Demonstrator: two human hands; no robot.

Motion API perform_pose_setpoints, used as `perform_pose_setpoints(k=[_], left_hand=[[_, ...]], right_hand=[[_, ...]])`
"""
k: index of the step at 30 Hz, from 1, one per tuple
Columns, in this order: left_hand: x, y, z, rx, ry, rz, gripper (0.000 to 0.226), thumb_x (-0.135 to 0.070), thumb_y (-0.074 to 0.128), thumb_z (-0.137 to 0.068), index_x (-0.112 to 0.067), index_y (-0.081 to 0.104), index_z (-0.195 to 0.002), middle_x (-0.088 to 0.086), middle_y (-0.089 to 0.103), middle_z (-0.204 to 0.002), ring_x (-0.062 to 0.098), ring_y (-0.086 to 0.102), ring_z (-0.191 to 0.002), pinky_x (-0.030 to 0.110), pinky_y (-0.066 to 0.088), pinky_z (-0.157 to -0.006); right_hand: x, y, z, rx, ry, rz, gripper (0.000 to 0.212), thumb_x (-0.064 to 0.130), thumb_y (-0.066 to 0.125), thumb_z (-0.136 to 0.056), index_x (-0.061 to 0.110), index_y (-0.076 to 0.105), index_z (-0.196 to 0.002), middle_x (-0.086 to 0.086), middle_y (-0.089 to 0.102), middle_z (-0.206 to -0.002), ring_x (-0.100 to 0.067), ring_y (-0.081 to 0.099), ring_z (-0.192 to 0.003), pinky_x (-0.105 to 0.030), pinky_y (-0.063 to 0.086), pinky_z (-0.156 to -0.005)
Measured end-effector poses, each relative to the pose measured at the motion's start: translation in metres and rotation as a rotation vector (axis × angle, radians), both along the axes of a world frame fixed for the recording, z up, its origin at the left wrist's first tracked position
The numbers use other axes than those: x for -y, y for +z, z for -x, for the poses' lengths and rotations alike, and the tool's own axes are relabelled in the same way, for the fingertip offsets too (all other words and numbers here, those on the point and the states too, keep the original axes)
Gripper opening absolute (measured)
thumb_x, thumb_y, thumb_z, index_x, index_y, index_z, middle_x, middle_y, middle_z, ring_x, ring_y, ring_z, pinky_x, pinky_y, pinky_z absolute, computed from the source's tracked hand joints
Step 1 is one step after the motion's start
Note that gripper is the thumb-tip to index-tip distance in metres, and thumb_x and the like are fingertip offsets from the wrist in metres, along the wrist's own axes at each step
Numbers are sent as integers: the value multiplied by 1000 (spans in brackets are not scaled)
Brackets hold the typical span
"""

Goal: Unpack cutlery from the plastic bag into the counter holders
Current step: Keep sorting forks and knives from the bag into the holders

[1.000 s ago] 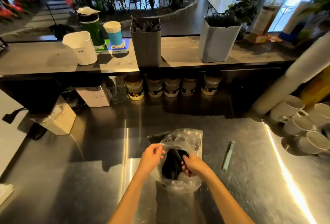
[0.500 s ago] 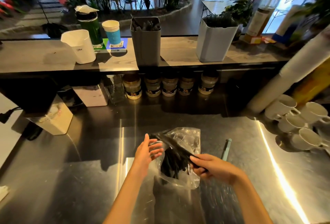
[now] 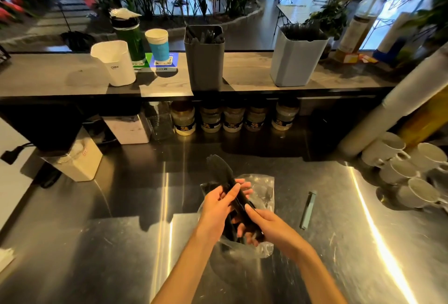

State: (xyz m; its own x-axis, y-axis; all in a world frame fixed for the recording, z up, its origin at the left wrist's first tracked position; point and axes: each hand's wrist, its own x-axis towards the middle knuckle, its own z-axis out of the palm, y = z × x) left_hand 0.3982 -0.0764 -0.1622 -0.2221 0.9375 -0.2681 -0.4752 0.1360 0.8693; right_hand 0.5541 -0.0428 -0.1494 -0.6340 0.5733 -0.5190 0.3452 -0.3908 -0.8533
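A bundle of black plastic cutlery [image 3: 224, 177] sticks up out of a clear plastic bag [image 3: 263, 188] on the near steel counter [image 3: 121, 243]. The right hand [image 3: 266, 225] grips its lower end; the left hand [image 3: 219, 203] wraps its middle. On the far shelf stand a dark grey holder [image 3: 204, 61] and, to its right, a pale holder [image 3: 295, 61].

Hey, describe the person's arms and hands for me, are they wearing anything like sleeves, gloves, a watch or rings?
Both forearms are bare up to the frame's bottom edge: no sleeves show. The left hand and right hand wear no gloves, and no watch, bracelet or ring is visible on either wrist or on the fingers that show.
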Motion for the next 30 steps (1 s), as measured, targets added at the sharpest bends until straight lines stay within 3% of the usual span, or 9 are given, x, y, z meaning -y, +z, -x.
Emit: perform_pose_setpoints(k=[9, 14, 16, 18, 21, 24, 26, 30], left_hand=[[3, 2, 0, -9, -17, 23, 31, -22, 48, -105, -11, 60, -132, 6, 71, -124, 21, 66, -119, 40, 51, -104], [0, 2, 0, 113, 3, 65, 32, -22, 44, -107, -6, 63, -127, 13, 72, -120, 26, 67, -117, 46, 49, -105], [-3, 2, -1, 223, 32, 68, 34, -24, 45, -106, -1, 64, -123, 16, 72, -110, 31, 68, -110, 45, 50, -101], [-7, 2, -3, 298, 81, 89, 35, -30, 52, -102, 2, 64, -111, 12, 64, -85, 28, 66, -86, 40, 53, -87], [-12, 2, -2, 270, 139, 102, 31, -35, 62, -95, -6, 56, -86, 1, 42, -64, 14, 44, -60, 30, 42, -65], [-14, 5, 3, 238, 198, 73, 39, -37, 62, -96, -14, 45, -69, -1, 28, -57, 12, 29, -52, 28, 30, -58], [-14, 9, 7, 219, 217, 37, 48, -38, 57, -100, -14, 40, -62, 2, 20, -58, 13, 23, -51, 28, 27, -57], [-12, 20, 0, 153, 164, -2, 56, -42, 52, -102, -14, 28, -60, 5, 16, -61, 16, 19, -55, 29, 29, -60]], right_hand=[[5, 5, 5, -3, -26, 20, 49, 46, 35, -107, 10, 65, -121, -13, 77, -103, -22, 70, -81, -25, 55, -64], [3, 1, 5, 21, -49, -8, 49, 45, 34, -108, 9, 65, -119, -12, 77, -100, -15, 62, -66, -19, 45, -53], [2, 0, 5, 92, -42, -65, 45, 45, 36, -107, 12, 66, -115, -8, 78, -95, -11, 56, -62, -18, 42, -52], [2, -3, 6, 180, -5, -167, 43, 49, 41, -104, 17, 69, -107, -5, 78, -91, -8, 56, -60, -19, 43, -54], [3, -4, 7, 207, 27, -247, 46, 61, 47, -95, 25, 72, -107, -3, 77, -97, -8, 65, -70, -20, 48, -62], [8, -8, 10, 109, -149, -65, 48, 64, 43, -97, 30, 72, -114, 1, 76, -108, -15, 72, -100, -31, 58, -88], [9, -15, 20, 11, -406, 158, 57, 61, 37, -100, 17, 71, -115, -8, 77, -108, -25, 74, -101, -39, 60, -89], [4, -29, 39, -283, -847, 730, 71, 62, 36, -101, 2, 60, -131, -23, 69, -117, -33, 67, -99, -38, 54, -89]])
